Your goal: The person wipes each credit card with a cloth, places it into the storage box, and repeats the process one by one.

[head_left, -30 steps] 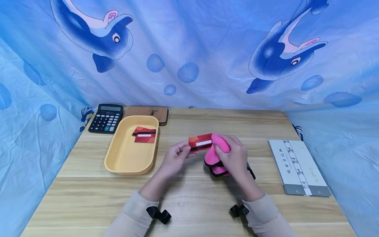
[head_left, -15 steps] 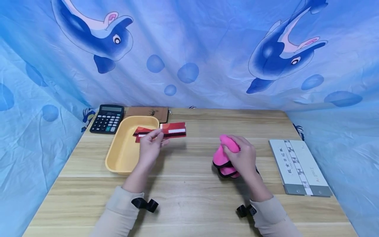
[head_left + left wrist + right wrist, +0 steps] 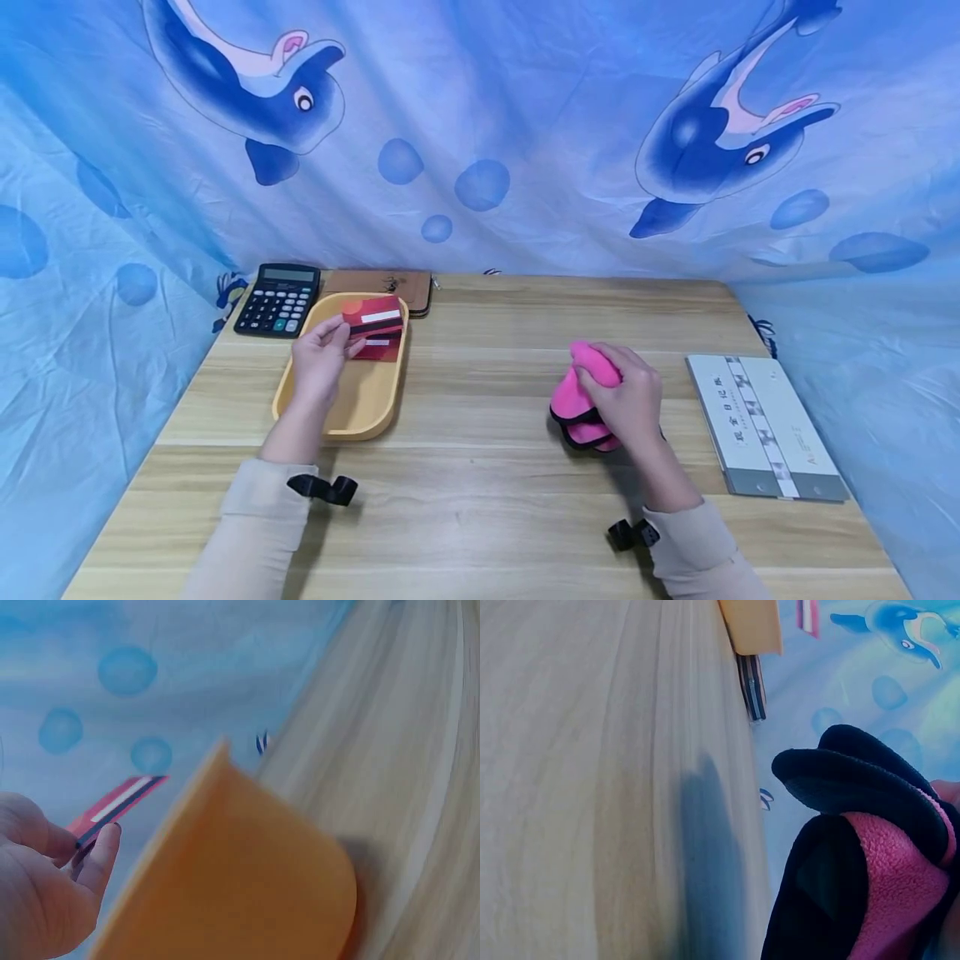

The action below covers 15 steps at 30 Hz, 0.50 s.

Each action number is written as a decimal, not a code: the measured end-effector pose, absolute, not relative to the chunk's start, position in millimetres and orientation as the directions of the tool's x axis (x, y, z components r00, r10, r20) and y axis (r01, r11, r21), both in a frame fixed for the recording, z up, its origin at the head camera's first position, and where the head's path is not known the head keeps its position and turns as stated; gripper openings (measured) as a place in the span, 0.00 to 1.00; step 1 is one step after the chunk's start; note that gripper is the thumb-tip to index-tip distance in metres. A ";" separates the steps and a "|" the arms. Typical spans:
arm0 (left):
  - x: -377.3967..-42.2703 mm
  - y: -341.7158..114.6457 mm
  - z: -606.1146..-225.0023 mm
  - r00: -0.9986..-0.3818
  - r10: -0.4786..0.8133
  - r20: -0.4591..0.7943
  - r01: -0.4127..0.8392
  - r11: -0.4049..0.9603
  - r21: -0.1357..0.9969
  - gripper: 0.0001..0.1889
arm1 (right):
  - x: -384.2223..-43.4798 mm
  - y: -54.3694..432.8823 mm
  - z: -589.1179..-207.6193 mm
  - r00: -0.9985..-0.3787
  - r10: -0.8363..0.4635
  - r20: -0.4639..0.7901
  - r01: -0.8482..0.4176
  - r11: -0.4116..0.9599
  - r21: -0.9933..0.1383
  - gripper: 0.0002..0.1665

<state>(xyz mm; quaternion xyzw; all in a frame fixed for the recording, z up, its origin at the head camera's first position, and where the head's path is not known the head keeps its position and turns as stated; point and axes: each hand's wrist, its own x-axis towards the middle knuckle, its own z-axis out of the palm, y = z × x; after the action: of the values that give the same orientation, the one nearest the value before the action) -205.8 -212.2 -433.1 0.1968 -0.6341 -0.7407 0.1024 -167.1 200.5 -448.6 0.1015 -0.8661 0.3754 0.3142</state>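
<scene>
My left hand (image 3: 318,362) pinches a red bank card (image 3: 372,315) with a white strip and a black stripe, over the yellow plastic basin (image 3: 360,423). Below it, more red cards (image 3: 384,350) lie in the basin, partly covered by the held one. In the left wrist view, thumb and fingers grip the card (image 3: 120,802) at one end, above the basin's wall (image 3: 247,877). My right hand (image 3: 628,396) grips a folded pink fleece item with black edging (image 3: 576,396) on the right of the table. Its dark folds (image 3: 855,787) and pink fleece (image 3: 896,877) fill the right wrist view's lower right.
A black calculator (image 3: 277,300) lies left of the basin. Behind the basin rests a brown zip wallet (image 3: 416,292). A white-and-grey ledger book (image 3: 765,425) lies at the table's right side. A blue dolphin-print curtain (image 3: 555,100) hangs behind the wooden table (image 3: 480,500).
My left hand has carried the card from beside the pink item leftward to over the basin. The right hand, still gripping the pink item, has shifted slightly right.
</scene>
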 end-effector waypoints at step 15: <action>-208.7 -227.9 -459.4 -0.951 -0.279 -0.133 -0.227 0.335 0.915 0.23 | -166.6 199.9 -450.1 -0.787 0.054 0.614 -0.412 0.695 -0.589 0.24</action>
<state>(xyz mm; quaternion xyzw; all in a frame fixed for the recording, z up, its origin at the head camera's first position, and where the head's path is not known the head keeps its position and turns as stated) -208.7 -227.9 -459.4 0.1548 -0.8166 -0.5556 0.0237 -166.6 199.9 -450.1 0.1033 -0.8670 0.3767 0.3093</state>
